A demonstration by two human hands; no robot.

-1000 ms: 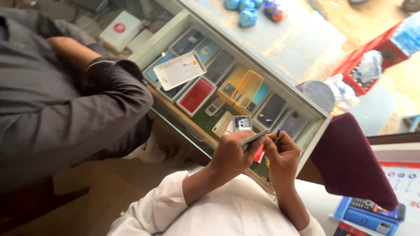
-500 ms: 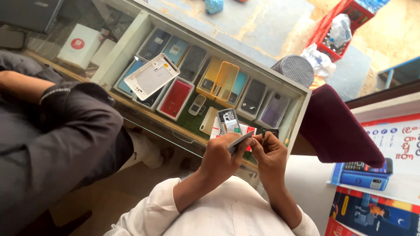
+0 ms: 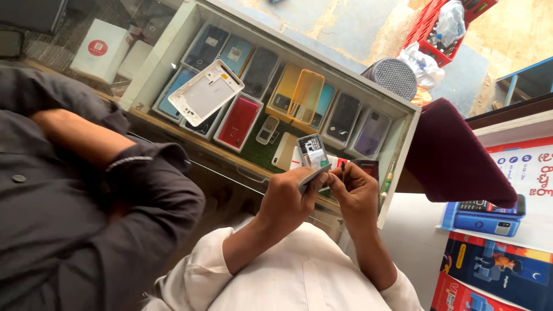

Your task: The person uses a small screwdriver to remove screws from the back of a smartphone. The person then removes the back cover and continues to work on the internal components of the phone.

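Left hand [image 3: 288,198] grips an opened phone [image 3: 311,154]; right hand [image 3: 356,193] pinches a thin tool [image 3: 343,168] beside it, above the glass display case [image 3: 397,173].

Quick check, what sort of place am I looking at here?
Most likely a small phone shop or repair counter. A glass display case holds rows of phones and covers, and the left hand and right hand work on an opened phone.

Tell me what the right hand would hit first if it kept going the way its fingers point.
Probably the small opened phone that the left hand holds; the right hand points at it from close by, though depth is hard to judge.
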